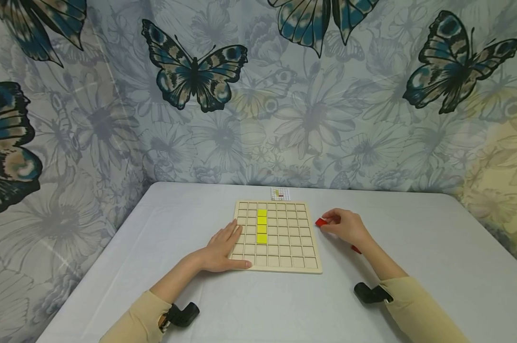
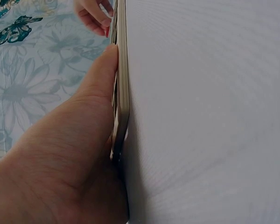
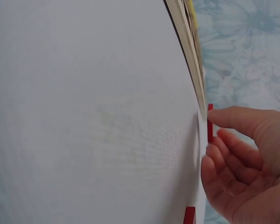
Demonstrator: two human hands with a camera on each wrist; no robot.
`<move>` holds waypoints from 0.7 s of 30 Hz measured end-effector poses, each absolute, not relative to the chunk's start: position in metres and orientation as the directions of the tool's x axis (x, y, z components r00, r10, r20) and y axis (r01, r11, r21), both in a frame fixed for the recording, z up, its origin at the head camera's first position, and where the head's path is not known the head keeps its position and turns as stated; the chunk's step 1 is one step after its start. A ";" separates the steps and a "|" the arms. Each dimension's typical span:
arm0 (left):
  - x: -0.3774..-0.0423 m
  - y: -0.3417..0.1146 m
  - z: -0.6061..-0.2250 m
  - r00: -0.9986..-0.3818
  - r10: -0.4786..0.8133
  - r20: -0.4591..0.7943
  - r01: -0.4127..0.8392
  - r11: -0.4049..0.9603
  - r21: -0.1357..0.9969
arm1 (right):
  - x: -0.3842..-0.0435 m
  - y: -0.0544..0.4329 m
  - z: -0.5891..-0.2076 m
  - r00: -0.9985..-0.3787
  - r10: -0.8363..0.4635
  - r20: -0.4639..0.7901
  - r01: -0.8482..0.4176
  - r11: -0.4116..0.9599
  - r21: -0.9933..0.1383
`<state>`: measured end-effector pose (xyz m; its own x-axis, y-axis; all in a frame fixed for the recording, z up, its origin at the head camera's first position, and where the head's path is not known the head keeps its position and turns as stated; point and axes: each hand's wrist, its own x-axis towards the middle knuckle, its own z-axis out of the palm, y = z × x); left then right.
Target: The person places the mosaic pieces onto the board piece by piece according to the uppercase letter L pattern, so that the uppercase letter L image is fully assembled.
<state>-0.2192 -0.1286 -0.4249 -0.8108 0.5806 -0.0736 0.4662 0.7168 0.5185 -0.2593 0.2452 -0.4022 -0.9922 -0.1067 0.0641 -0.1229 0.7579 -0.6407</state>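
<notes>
A light wooden grid board (image 1: pixel 284 261) lies on the table, with several yellow square tiles (image 1: pixel 262 228) in one column left of its middle. My left hand (image 1: pixel 221 248) rests at the board's left side, fingers straight along the edge and thumb on the front left corner. Just right of the board, my right hand (image 1: pixel 346 226) pinches a red square tile (image 1: pixel 320 222) between thumb and fingertips; the right wrist view shows this red tile (image 3: pixel 210 122) edge-on. Another red tile (image 1: pixel 356 249) lies on the table beneath the right wrist, partly hidden by it.
Behind the board lies a small printed card (image 1: pixel 280 194) with a grid pattern. The white table (image 1: pixel 189 205) meets a butterfly-patterned cloth (image 1: pixel 224 143) at its back edge. Black wrist devices (image 1: pixel 183 315) stick out from both sleeves above the tabletop.
</notes>
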 end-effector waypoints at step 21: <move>-0.220 -0.129 -0.426 -0.814 0.574 -0.089 0.457 0.727 0.513 | -0.241 0.214 -0.400 -0.985 -0.167 0.049 -0.147 0.648 -0.748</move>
<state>-0.2199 -0.1293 -0.4258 -0.8137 0.5745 -0.0890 0.4570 0.7267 0.5129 -0.2409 0.2135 -0.3999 -0.9847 -0.1671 0.0493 -0.1473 0.6477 -0.7475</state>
